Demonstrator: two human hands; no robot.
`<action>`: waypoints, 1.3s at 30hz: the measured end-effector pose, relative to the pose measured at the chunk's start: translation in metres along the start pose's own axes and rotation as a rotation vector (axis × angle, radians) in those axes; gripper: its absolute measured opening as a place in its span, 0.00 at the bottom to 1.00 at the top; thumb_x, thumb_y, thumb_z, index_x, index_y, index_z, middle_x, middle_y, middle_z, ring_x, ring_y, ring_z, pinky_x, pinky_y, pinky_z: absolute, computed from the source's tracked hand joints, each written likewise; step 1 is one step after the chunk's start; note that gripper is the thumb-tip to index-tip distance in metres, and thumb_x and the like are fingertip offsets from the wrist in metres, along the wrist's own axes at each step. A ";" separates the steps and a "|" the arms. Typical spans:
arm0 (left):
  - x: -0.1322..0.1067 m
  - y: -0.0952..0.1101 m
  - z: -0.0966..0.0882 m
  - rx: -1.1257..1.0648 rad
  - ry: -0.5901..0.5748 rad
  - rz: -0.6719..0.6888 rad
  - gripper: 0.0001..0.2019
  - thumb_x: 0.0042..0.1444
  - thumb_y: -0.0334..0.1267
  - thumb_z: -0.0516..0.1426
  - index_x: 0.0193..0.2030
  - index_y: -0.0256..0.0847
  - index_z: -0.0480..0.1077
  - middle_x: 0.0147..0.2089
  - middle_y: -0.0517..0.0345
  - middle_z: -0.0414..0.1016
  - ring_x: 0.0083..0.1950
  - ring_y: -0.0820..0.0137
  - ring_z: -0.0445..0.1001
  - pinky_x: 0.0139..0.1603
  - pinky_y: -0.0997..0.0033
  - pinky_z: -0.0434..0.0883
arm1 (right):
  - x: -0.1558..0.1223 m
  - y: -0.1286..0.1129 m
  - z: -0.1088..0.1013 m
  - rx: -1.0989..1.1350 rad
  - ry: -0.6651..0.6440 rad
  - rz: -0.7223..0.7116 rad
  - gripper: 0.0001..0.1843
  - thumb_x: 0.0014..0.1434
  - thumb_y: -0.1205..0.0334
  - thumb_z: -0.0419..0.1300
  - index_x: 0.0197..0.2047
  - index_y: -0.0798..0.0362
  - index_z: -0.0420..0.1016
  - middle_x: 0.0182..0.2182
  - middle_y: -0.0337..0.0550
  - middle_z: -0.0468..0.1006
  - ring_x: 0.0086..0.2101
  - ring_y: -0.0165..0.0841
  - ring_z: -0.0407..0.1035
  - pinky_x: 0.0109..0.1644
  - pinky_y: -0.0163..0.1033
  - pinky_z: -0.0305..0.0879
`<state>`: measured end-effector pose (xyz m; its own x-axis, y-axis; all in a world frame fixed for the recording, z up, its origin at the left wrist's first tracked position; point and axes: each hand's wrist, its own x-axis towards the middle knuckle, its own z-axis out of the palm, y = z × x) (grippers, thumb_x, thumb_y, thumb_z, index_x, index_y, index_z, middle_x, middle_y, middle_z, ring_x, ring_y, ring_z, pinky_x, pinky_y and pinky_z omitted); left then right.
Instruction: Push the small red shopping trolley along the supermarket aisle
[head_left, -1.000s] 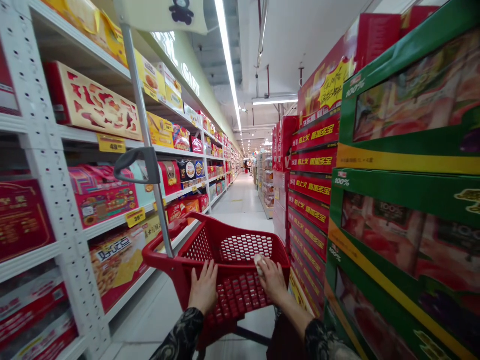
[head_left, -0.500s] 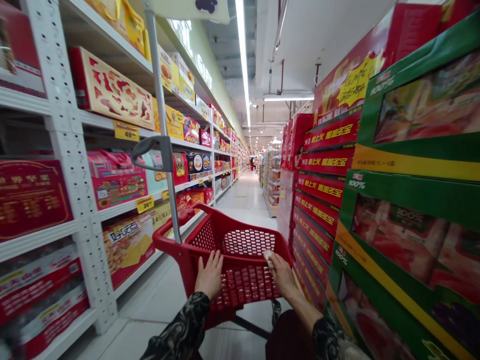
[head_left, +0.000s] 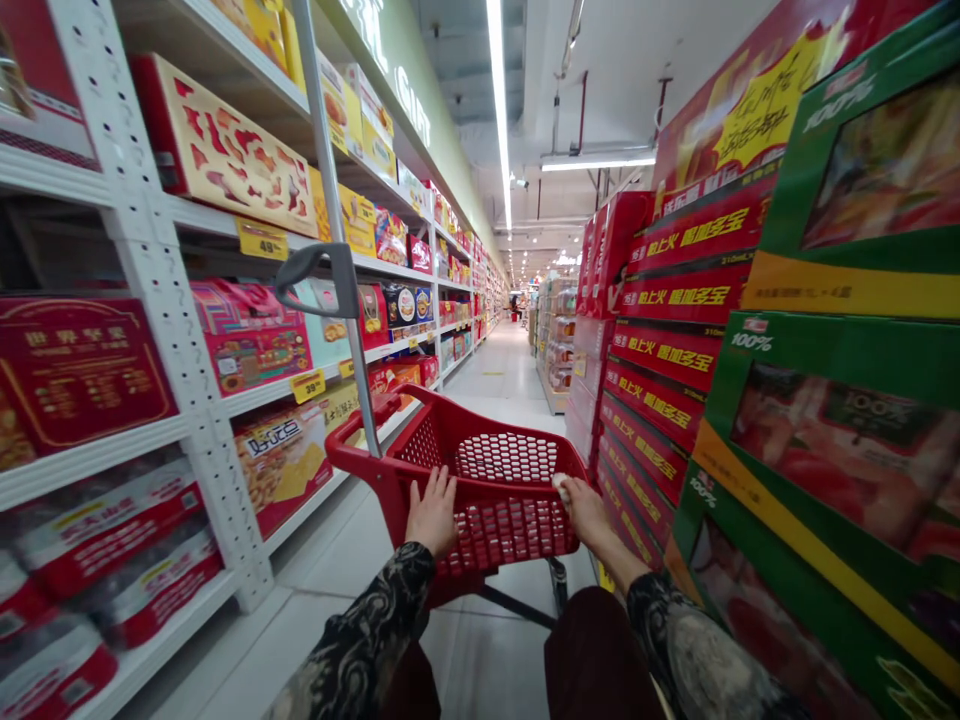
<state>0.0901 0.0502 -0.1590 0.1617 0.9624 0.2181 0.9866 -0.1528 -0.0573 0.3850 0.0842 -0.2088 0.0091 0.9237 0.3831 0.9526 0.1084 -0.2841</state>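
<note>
A red plastic shopping cart (head_left: 499,530) stands in front of me, its basket holding nothing I can see. My left hand (head_left: 432,512) lies palm down on the cart's near rim, fingers spread. My right hand (head_left: 587,512) grips the rim further right, and a small white wad (head_left: 559,483) shows at its fingertips. Dark patterned sleeves cover both forearms. A metal pole (head_left: 337,230) with a grey curved handle (head_left: 319,280) rises from the cart's left corner.
White shelving (head_left: 172,300) holds red and yellow gift boxes along the left. Stacked red and green cartons (head_left: 817,400) tower close on the right. A tiled aisle floor (head_left: 495,385) runs ahead between them, with a small distant person (head_left: 514,306) at its far end.
The cart and my view have moved forward along the aisle, and the shelves have slid outward past me. Both hands stay on the rim, with the cart higher in the picture.
</note>
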 end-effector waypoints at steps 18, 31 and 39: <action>-0.007 -0.016 0.007 0.001 -0.035 0.071 0.33 0.46 0.34 0.50 0.63 0.39 0.54 0.70 0.51 0.40 0.70 0.60 0.37 0.64 0.42 0.42 | 0.008 -0.084 0.014 0.124 -0.026 -0.247 0.21 0.59 0.70 0.49 0.55 0.50 0.65 0.50 0.43 0.70 0.46 0.31 0.65 0.49 0.34 0.57; -0.022 -0.034 0.019 -0.017 0.116 -0.052 0.34 0.48 0.33 0.50 0.64 0.36 0.50 0.70 0.49 0.37 0.70 0.58 0.38 0.65 0.46 0.45 | -0.005 0.002 0.009 -0.074 0.017 0.024 0.20 0.56 0.72 0.50 0.52 0.57 0.67 0.47 0.50 0.71 0.44 0.36 0.65 0.50 0.38 0.56; -0.013 -0.048 0.005 -0.184 0.278 -0.203 0.34 0.50 0.35 0.50 0.65 0.34 0.45 0.70 0.46 0.39 0.70 0.60 0.39 0.66 0.51 0.45 | 0.009 -0.074 0.025 0.126 -0.025 -0.260 0.21 0.55 0.73 0.50 0.52 0.54 0.67 0.50 0.46 0.69 0.48 0.33 0.63 0.53 0.35 0.56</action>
<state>0.0410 0.0466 -0.1642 -0.0622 0.8835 0.4642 0.9824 -0.0278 0.1846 0.3067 0.0935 -0.2059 -0.2391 0.8677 0.4359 0.8769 0.3857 -0.2868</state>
